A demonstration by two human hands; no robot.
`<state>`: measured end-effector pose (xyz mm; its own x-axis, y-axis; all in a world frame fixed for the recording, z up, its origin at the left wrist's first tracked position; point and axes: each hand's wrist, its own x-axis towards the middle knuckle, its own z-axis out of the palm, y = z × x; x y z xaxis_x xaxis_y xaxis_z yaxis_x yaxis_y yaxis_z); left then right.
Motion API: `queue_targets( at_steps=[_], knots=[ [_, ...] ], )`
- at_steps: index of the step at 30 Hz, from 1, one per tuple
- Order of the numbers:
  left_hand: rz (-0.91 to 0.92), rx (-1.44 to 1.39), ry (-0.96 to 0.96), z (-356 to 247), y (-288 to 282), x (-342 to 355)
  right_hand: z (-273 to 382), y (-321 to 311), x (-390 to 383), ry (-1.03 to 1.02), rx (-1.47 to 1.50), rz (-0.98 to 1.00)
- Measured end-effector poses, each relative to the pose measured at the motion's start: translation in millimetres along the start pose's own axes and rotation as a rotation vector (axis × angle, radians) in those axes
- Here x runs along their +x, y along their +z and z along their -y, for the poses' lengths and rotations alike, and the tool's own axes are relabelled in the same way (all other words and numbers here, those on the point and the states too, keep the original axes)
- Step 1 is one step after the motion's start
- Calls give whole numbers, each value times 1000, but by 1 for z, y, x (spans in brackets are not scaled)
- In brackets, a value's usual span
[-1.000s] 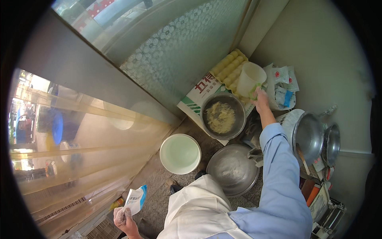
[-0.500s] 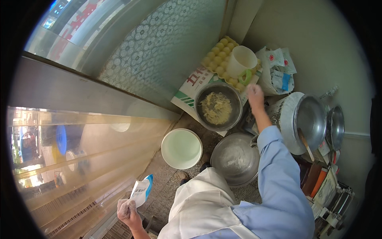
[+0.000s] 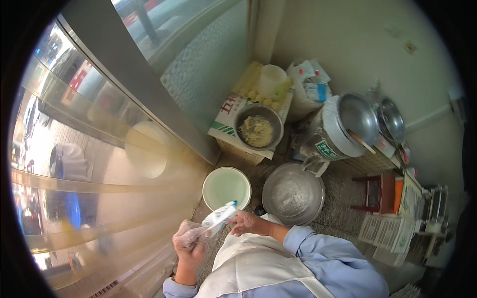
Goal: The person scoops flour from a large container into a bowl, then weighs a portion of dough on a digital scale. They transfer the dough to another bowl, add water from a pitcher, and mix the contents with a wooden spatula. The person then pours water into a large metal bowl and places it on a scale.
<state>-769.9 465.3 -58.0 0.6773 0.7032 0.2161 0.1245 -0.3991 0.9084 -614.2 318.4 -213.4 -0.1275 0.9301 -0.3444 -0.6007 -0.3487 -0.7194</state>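
My left hand (image 3: 191, 242), dusted with white powder, grips one end of a small white packet (image 3: 218, 218) with a blue edge. At the packet's other end is my right hand (image 3: 248, 223), its fingers bent and closed against the packet's side. Just beyond the packet stands a white bucket (image 3: 208, 175) with a pale inside. To its right, a wide metal basin (image 3: 318, 198) on the floor holds white powder (image 3: 290, 194).
A metal bowl (image 3: 279, 130) of yellowish shreds rests on a carton (image 3: 223, 121) beside egg trays (image 3: 248, 79) and a white plastic jug (image 3: 273, 81). Right of these are a sack of packets (image 3: 315, 91), a large lined bin (image 3: 318, 134) and a small reddish-brown stool (image 3: 382, 191). Plastic strips (image 3: 109, 186) hang left.
My right arm has drawn back from beside the eggs to the packet. My left hand has moved up and right with the packet, bringing both hands together. The view has shifted.
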Motion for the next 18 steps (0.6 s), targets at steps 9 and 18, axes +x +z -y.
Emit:
queue_targets(
  at_steps=[9,18],
  knots=[
    [405,-77,375,-33,42,-31,-18,58,-93,-342,147,-148],
    [608,-243,335,-120,151,-91,-73,46,-238,-668,314,-357]
  ],
)
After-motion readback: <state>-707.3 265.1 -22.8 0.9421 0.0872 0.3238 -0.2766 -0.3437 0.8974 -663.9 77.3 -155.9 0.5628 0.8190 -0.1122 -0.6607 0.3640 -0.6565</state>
